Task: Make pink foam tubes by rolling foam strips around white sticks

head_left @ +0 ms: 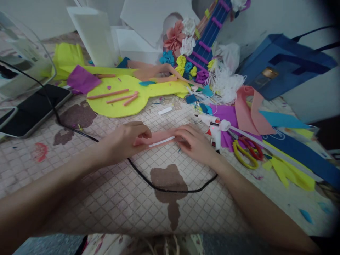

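Observation:
Between both hands a strip of pink crepe paper [160, 136] lies on the patterned tablecloth, with a thin white stick [162, 142] along its near edge. My left hand [127, 140] has its fingers curled on the strip's left end. At the right end, my right hand [193, 143] is bent over the paper and the tip of the stick, thumb and fingers close together. Beyond them rests a yellow guitar-shaped cutout [119, 108] with several thin pink rolls [107, 94] on it. A small white piece [165, 110] sits just past the hands.
A white glue gun [216, 132] with a red light stands right of my right hand, near yellow-and-red-handled scissors [245, 154]. Its black cable [170, 190] loops in front of my hands. A phone [34, 109] lies left. A blue paper guitar [205, 42] with paper flowers leans behind; a blue bag [284, 67] stands right.

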`<state>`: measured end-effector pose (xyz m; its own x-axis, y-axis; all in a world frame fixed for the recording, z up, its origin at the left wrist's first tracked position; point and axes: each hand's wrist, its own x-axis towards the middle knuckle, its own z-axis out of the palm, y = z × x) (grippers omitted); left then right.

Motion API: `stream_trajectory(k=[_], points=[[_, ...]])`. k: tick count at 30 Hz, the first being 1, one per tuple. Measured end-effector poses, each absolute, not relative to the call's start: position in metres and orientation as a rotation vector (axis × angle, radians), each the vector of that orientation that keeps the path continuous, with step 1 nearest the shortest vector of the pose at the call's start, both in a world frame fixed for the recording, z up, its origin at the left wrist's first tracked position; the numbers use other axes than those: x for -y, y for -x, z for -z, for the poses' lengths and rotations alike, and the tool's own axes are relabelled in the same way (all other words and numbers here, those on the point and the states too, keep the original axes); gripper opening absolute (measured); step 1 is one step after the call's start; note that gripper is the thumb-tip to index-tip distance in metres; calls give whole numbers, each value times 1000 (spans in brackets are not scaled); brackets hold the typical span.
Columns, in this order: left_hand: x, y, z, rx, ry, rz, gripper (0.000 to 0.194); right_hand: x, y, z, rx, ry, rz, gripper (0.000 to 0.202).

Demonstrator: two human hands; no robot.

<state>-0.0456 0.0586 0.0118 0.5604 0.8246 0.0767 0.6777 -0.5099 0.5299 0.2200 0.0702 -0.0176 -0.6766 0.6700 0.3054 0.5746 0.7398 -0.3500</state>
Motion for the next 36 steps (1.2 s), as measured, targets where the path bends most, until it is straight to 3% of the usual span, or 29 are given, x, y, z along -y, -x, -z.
stream_trajectory(k=[7,21,36], points=[[-50,44,-11,-1216,-2400,-256,24,-70,-221,17,2543,1005,-370,48],[-49,45,-13,-1210,-2418,-240,23,-75,-222,24,2524,988,-246,20],[-50,39,-10,-1149,-2426,-264,18,-71,-221,21,2601,957,-275,33]])
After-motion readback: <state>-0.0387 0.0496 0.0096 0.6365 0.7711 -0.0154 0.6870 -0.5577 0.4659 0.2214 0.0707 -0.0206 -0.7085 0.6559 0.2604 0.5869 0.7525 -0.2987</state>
